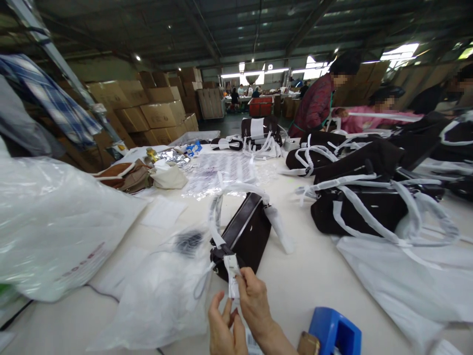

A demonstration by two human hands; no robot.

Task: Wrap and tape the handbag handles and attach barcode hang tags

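A dark brown handbag (248, 239) with wrapped white handles (215, 219) stands tilted on the table in front of me. From its near end hangs a white tag (231, 271). My right hand (254, 298) is closed, pinching the tag's right edge between thumb and fingers. Just below, my left hand (226, 328) has its fingers curled at the tag's lower end, fingertips against it. Partly hidden under the hands is a paper with a barcode (253, 343). To the left of the bag lies a crumpled clear plastic bag (162, 296).
A blue tape dispenser (334, 328) stands at the near right. More dark handbags (364, 209) are piled on the right over white plastic sheets (391, 276). A large plastic bag (62, 222) bulges at left. Two co-workers (314, 101) (380, 116) are across the table.
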